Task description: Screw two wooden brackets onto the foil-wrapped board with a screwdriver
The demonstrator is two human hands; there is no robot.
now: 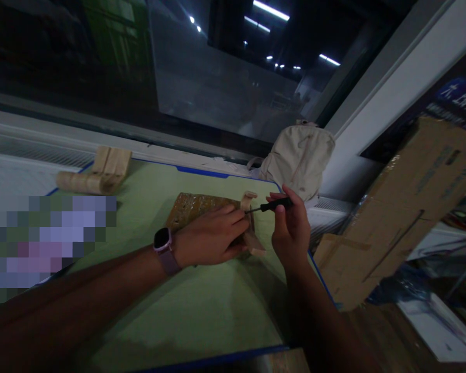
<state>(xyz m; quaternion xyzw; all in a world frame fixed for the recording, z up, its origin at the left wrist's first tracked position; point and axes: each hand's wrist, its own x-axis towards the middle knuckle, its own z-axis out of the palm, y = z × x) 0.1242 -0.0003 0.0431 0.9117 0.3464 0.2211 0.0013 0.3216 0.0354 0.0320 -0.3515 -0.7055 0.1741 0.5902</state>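
My left hand (213, 235), with a watch on the wrist, lies over a brown wooden piece (190, 207) and pinches a small light wooden part (252, 228) on the green mat (186, 305). My right hand (291, 225) grips a small screwdriver with a black handle (274, 205). Its thin shaft points left and its tip meets the light wooden part, right by my left fingertips.
Two light wooden pieces (95, 173) lie at the mat's far left. A beige backpack (299, 158) leans at the window behind the mat. A large cardboard box (404, 207) stands to the right. A blurred patch covers the left of the mat.
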